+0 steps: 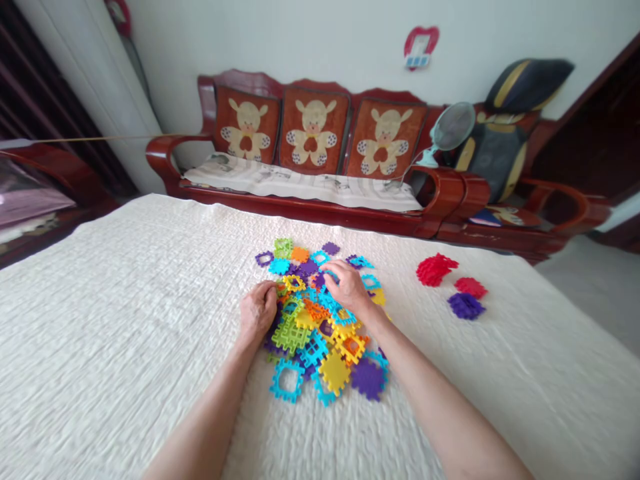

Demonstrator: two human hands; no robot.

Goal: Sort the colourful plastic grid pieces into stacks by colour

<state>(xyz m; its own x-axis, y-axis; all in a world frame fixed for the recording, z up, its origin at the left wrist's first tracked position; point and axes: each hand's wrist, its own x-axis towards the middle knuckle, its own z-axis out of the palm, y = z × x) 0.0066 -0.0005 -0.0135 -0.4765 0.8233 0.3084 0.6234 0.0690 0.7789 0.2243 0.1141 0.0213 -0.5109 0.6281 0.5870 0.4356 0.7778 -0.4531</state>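
Observation:
A heap of toothed interlocking plastic tiles lies in the middle of the white table cover, in purple, blue, yellow, green and orange. Some are solid, like the yellow tile [335, 373]; others are open frames, like the blue frame tile [287, 381]. My left hand [259, 309] rests at the heap's left edge, fingers curled in beside the green tiles [291, 335]; anything in them is hidden. My right hand [346, 285] reaches over the heap's far part. Its fingers are bent down by a purple tile [319, 280], and I cannot make out what they grip.
Right of the heap sit a stack of red tiles [436, 269], a smaller red pile [471, 287] and a purple stack [466, 306]. Behind the white quilted cover [125, 280] stands a wooden sofa [300, 207] with bear cushions. A small fan [453, 127] stands near its armrest.

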